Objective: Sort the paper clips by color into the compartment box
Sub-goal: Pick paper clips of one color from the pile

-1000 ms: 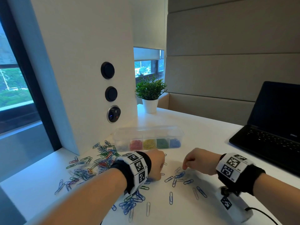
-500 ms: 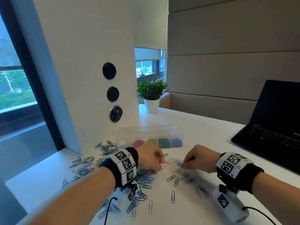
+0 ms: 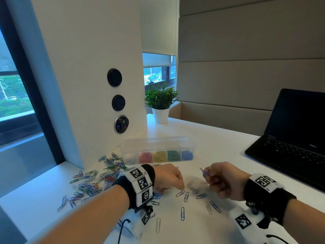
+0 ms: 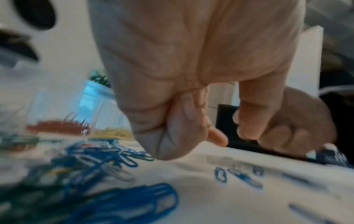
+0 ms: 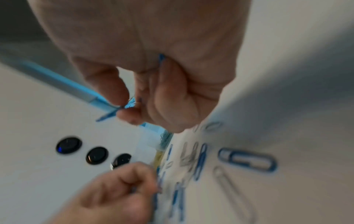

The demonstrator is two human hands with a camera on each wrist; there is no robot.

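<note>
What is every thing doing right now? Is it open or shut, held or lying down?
Right hand: pinches a blue paper clip, lifted off the table.
Left hand: fingers curled, low over the table; contents hidden.
Compartment box: lid open, clips sorted inside.
Loose clips: lying on the table.
Laptop: open, screen dark.

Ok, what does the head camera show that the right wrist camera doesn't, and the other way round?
Only the head view shows the laptop, the potted plant, the mixed clip pile and the red and green compartments. Only the right wrist view shows the pinch closely: thumb and a fingertip holding the blue clip. Both show the right hand, the left hand, loose blue and silver clips between them, the compartment box and the three round wall fittings.
</note>
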